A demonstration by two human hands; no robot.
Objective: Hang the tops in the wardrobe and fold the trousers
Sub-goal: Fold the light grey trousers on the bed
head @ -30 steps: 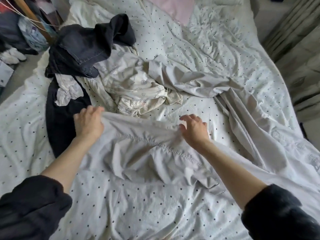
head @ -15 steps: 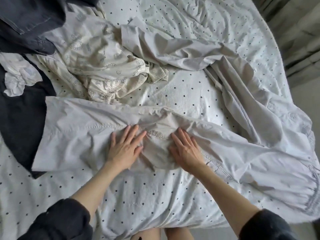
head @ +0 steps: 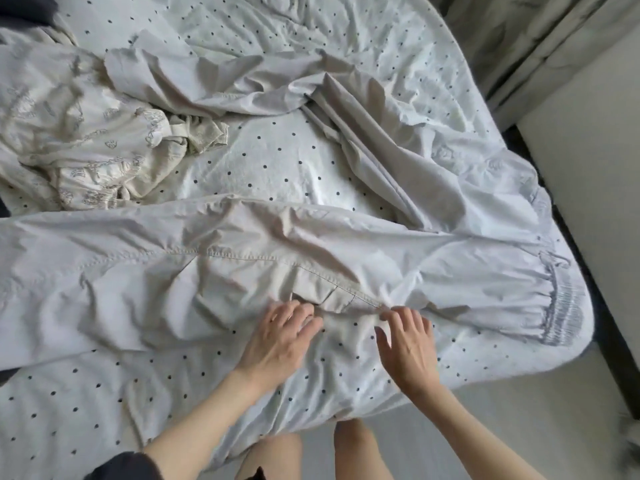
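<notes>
Pale grey trousers (head: 242,265): spread across the bed, one leg running to the left, the other bent away towards the far side; elastic waistband (head: 561,306) at the right edge of the mattress
Left hand (head: 282,336): on the trousers' near edge by the crotch seam, fingers curled at the cloth, blurred; whether it grips or only presses I cannot tell
Right hand (head: 408,344): fingers spread and relaxed, tips touching the near hem of the trousers, holding nothing
Bed (head: 277,161): white sheet with dark dots, rumpled
Cream printed garment (head: 97,147): crumpled at the left, just beyond the near trouser leg
Dark sleeve (head: 117,465): on the left forearm, bottom of view
</notes>
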